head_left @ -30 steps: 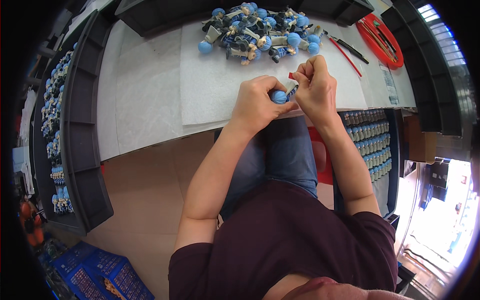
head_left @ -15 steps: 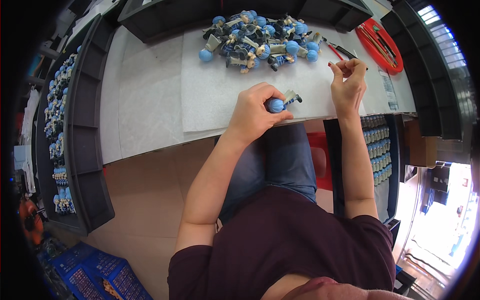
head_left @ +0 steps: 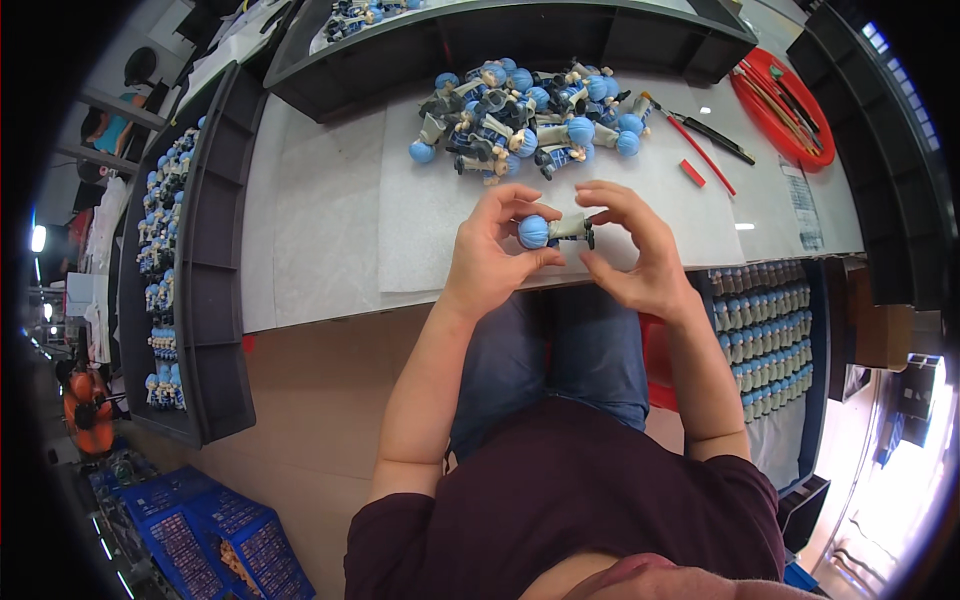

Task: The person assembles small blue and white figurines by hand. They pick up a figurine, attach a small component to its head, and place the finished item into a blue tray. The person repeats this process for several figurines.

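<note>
1. Over the counter's (head_left: 320,250) near edge, in the head view, the left hand (head_left: 490,260) pinches a small figure (head_left: 555,231) by its blue head.
2. The right hand (head_left: 640,255) curls open beside its feet, fingertips touching or nearly so.
3. A loose pinch could drop the figure off that edge into the lap.

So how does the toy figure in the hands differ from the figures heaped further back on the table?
The held toy figure is single; the heaped figures are many, tangled together. It lies level between the left hand and right hand, lifted above the white mat; the heap rests on it, pointing every way. Both have round blue heads and pale bodies.
</note>
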The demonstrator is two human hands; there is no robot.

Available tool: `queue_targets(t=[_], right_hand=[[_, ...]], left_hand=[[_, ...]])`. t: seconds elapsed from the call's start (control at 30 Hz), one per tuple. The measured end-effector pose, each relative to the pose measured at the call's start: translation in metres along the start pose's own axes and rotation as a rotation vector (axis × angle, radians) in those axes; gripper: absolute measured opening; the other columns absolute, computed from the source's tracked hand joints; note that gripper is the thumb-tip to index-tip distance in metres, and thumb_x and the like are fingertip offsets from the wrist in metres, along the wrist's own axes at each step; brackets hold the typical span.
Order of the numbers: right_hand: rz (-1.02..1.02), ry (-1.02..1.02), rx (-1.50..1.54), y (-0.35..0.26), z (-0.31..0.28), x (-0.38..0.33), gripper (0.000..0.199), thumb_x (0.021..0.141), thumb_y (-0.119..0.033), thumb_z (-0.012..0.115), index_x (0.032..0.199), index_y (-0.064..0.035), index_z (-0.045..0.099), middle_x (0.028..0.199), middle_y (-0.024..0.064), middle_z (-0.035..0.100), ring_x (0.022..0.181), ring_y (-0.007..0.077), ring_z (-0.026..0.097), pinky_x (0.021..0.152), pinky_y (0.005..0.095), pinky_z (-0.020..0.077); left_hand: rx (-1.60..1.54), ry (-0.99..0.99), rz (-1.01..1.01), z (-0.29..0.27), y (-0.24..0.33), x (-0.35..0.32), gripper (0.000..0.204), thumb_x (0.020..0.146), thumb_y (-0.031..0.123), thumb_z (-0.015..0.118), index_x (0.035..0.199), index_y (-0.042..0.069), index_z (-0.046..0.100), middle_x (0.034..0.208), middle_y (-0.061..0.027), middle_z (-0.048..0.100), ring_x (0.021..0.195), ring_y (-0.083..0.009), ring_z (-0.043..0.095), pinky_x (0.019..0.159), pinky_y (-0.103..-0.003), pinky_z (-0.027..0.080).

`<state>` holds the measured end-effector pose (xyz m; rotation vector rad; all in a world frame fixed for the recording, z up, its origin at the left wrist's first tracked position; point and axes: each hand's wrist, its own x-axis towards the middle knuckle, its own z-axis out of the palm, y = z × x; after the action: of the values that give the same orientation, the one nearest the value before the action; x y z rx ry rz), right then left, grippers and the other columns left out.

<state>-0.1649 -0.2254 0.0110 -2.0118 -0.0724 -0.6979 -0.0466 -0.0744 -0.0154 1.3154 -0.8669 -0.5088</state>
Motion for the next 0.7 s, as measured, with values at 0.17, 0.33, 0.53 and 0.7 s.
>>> queue_targets(t=[0.17, 0.33, 0.53, 0.7], right_hand=[[-0.018, 0.043, -0.002, 0.017, 0.011, -0.007, 0.048, 0.065, 0.004, 0.07, 0.11, -0.0031, 0.055, 0.104, 0.0107, 0.06, 0.091, 0.0216, 0.06, 0.077, 0.0302, 0.0491], [0.173, 0.09, 0.207, 0.014, 0.02, -0.005, 0.04, 0.072, -0.002, 0.07, 0.11, -0.001, 0.055, 0.09, 0.0103, 0.063, 0.079, 0.0166, 0.063, 0.071, 0.0282, 0.0512], [0.566, -0.076, 0.656, 0.003, 0.032, 0.003, 0.031, 0.084, -0.014, 0.063, 0.111, 0.0001, 0.053, 0.083, 0.0102, 0.064, 0.076, 0.0125, 0.062, 0.068, 0.0256, 0.051], [0.436, -0.111, 0.546, 0.008, 0.034, -0.001, 0.036, 0.083, -0.013, 0.064, 0.113, 0.0014, 0.05, 0.094, 0.0142, 0.062, 0.084, 0.0154, 0.062, 0.073, 0.027, 0.0507]], left_hand=[[-0.007, 0.031, 0.009, 0.001, 0.001, 0.001, 0.063, 0.063, -0.011, 0.073, 0.116, 0.005, 0.043, 0.104, -0.0136, 0.06, 0.097, -0.0176, 0.057, 0.083, -0.03, 0.047], [-0.126, -0.009, 0.114, -0.005, 0.001, 0.002, 0.051, 0.077, -0.002, 0.063, 0.124, 0.002, 0.043, 0.115, -0.0175, 0.055, 0.096, -0.0167, 0.057, 0.083, -0.029, 0.046], [-0.372, 0.071, -0.035, -0.011, 0.001, 0.003, 0.037, 0.094, 0.019, 0.045, 0.126, 0.001, 0.046, 0.116, -0.0172, 0.055, 0.088, -0.012, 0.057, 0.074, -0.025, 0.045], [-0.308, 0.165, -0.067, -0.009, 0.001, 0.004, 0.035, 0.092, 0.019, 0.05, 0.123, 0.002, 0.05, 0.109, -0.0146, 0.059, 0.085, -0.0108, 0.057, 0.071, -0.024, 0.044]])
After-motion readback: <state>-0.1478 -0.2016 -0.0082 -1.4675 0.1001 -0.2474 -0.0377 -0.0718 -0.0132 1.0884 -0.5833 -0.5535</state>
